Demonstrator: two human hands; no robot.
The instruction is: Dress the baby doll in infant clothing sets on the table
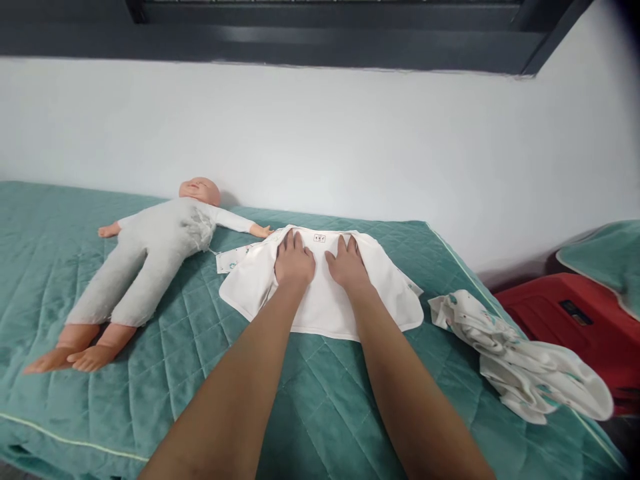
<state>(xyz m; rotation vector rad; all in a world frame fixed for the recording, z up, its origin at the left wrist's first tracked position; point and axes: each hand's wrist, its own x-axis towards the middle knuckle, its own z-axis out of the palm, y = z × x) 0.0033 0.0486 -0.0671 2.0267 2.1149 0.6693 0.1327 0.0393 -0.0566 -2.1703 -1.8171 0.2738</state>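
Note:
A small white baby top (330, 307) lies spread open on the bed, its plain inside facing up and a small label near the neck. On its left part, my left hand (295, 260) rests palm down with the fingers apart. My right hand (347, 262) lies flat on the right part, fingers also spread and pointing toward the neck edge. One patterned sleeve (233, 259) sticks out on the left. Beside that sleeve lies a baby doll (155, 233) with a white cloth body, on its back, its near hand almost at the top's edge.
Crumpled patterned baby clothing (520, 357) lies at the right edge of the green quilted bed cover (320, 400). Beyond that edge is a red case (565, 320). A white wall (320, 140) rises behind the bed, with a dark frame (320, 47) above.

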